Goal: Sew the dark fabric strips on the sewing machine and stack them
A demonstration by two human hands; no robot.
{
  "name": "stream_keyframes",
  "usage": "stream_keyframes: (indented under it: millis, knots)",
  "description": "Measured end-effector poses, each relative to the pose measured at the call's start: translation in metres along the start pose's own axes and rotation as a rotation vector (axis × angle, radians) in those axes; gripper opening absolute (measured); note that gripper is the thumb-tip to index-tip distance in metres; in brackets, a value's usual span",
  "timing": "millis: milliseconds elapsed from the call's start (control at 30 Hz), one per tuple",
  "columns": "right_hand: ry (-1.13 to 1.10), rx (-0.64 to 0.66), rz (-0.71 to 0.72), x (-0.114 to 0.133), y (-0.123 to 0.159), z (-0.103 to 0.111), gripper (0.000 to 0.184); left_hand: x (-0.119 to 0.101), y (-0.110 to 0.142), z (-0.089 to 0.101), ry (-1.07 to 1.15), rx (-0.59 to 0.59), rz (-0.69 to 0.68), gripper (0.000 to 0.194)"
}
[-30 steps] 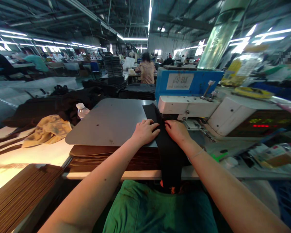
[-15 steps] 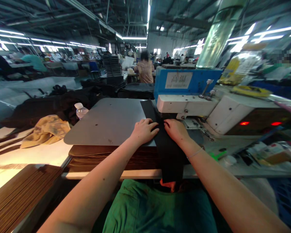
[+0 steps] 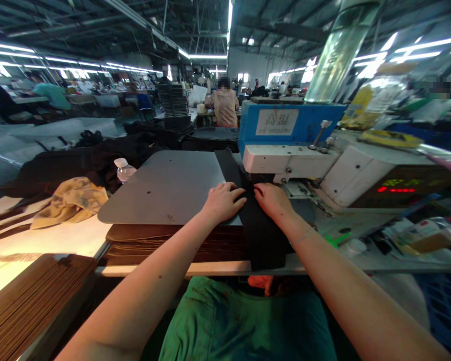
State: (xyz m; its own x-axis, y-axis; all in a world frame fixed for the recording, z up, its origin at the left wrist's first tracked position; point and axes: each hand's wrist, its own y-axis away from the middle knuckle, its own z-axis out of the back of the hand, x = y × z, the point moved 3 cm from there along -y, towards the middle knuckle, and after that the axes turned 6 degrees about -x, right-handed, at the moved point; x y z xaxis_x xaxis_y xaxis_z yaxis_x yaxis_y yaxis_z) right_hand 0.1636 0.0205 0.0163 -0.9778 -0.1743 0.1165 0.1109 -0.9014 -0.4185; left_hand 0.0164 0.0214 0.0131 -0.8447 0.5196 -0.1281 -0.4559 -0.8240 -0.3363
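Observation:
A long black fabric strip (image 3: 265,235) runs front to back along the right edge of a grey metal plate (image 3: 165,188), beside the sewing machine (image 3: 291,160). My left hand (image 3: 223,203) lies on the plate with fingers spread, its thumb and fingertips resting on the strip's left side. At the strip's right edge, just in front of the machine head, my right hand (image 3: 272,200) has its fingers bent and pressed together on the fabric. The machine's needle area is hidden from here.
Brown stacked pieces (image 3: 173,245) lie under the plate, with another brown stack (image 3: 33,301) at lower left. A camouflage cloth (image 3: 71,200) and a clear bottle (image 3: 125,170) stand left. The lit control panel (image 3: 402,188) is on the right. A person (image 3: 225,103) sits ahead.
The black strip has slid slightly forward, its near end now farther from my lap. Both hands stay in nearly the same place. Red and green figures now show on the control panel.

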Motion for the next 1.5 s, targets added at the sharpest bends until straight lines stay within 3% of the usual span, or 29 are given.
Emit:
stream_keyframes:
  millis: [1267,1500]
  knots:
    - [0.019,0.023,-0.006,0.0010,0.0001,0.0007,0.031,0.0010,-0.0007,0.0009,0.011,0.028,-0.002,0.041]
    - [0.046,0.037,0.010,0.0010,-0.0014,0.0003,0.028,0.0052,-0.0091,0.0017,0.028,0.106,0.006,0.046]
